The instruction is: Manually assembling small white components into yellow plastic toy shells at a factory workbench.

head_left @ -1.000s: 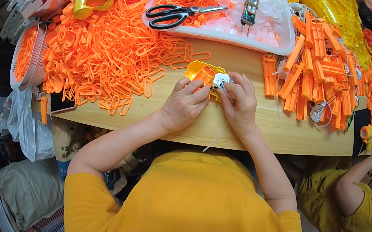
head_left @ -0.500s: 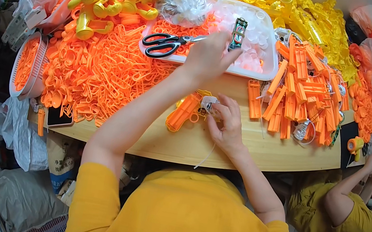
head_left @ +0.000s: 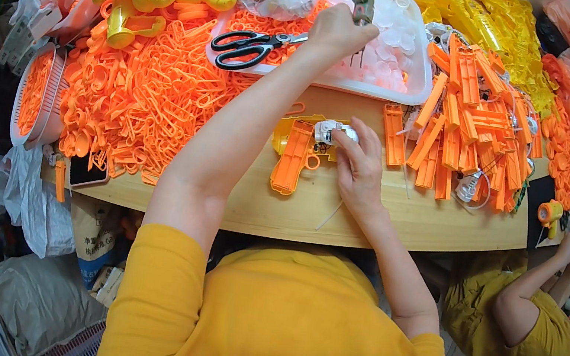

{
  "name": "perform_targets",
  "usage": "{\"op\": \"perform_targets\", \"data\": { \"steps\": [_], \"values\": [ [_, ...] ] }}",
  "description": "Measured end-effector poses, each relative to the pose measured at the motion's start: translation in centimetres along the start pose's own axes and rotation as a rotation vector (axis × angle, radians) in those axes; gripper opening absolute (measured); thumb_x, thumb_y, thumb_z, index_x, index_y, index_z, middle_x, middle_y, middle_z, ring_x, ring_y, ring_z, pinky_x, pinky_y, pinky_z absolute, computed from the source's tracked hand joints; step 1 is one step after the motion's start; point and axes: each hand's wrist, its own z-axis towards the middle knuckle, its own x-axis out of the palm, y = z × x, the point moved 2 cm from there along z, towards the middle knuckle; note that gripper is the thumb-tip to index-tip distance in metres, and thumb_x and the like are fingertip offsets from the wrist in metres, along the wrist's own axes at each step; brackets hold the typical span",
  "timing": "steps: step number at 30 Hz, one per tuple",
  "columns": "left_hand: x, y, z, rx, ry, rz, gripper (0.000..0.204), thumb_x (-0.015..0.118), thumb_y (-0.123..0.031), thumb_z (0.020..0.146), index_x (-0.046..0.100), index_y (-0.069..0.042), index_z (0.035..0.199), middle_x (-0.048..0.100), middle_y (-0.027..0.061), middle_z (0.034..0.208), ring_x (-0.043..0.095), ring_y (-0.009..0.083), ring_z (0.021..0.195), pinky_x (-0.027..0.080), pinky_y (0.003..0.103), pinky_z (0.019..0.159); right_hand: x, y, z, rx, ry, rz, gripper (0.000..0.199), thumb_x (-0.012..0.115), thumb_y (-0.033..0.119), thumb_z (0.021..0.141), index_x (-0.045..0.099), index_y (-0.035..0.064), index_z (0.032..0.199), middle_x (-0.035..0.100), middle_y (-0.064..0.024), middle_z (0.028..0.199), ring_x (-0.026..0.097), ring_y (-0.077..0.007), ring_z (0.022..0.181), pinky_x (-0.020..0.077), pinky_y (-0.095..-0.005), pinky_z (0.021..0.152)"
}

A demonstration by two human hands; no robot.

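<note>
Raised from the white tray point(head_left: 421, 88), a small dark part point(head_left: 363, 8) is pinched by the left hand point(head_left: 339, 32), while the white piece point(head_left: 328, 132) under the right hand point(head_left: 356, 167) could be knocked loose.

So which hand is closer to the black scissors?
The left hand. It is up at the white tray, just right of the scissors, gripping a small dark part. The right hand is lower on the wooden table, on a small white piece.

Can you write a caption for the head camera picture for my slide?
Left hand reaches into white tray; right hand holds small white part.
</note>
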Motion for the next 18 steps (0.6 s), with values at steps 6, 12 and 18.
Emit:
{"op": "perform_targets", "data": {
  "steps": [6, 12, 18],
  "values": [
    [-4.3, 0.9, -5.3, 0.156, -0.236, -0.877, 0.024, 0.074, -0.02, 0.079, 0.062, -0.001, 0.085, 0.065, 0.0059, 0.074, 0.062, 0.0129, 0.061, 0.05, 0.026, 0.052, -0.7, 3.0, -0.5, -0.015, -0.118, 0.115, 0.032, 0.075, 0.005, 0.075, 0.068, 0.006, 0.106, 0.041, -0.0229, 0.145, 0.043, -0.0397, 0.132, 0.0374, -0.0455, 0.107],
    [-6.4, 4.7, -11.8, 0.096, -0.327, -1.025, 0.027, 0.075, -0.017, 0.083, 0.053, -0.006, 0.096, 0.059, -0.0008, 0.078, 0.052, 0.005, 0.061, 0.043, 0.024, 0.051, 1.1, 5.2, -0.8, -0.03, 0.022, -0.21, 0.024, 0.081, 0.021, 0.072, 0.062, 0.006, 0.078, 0.036, -0.0256, 0.149, 0.034, -0.0451, 0.137, 0.025, -0.0562, 0.112],
    [-5.4, 5.6, -14.9, 0.052, -0.376, -0.651, 0.043, 0.082, -0.028, 0.078, 0.051, -0.004, 0.097, 0.059, 0.0003, 0.076, 0.056, 0.0079, 0.065, 0.051, 0.028, 0.061, 0.6, 5.4, -2.1, -0.004, -0.012, -0.204, 0.018, 0.075, 0.013, 0.07, 0.062, 0.0056, 0.08, 0.039, -0.0252, 0.147, 0.034, -0.0454, 0.138, 0.0267, -0.0559, 0.112]
  ]
}}
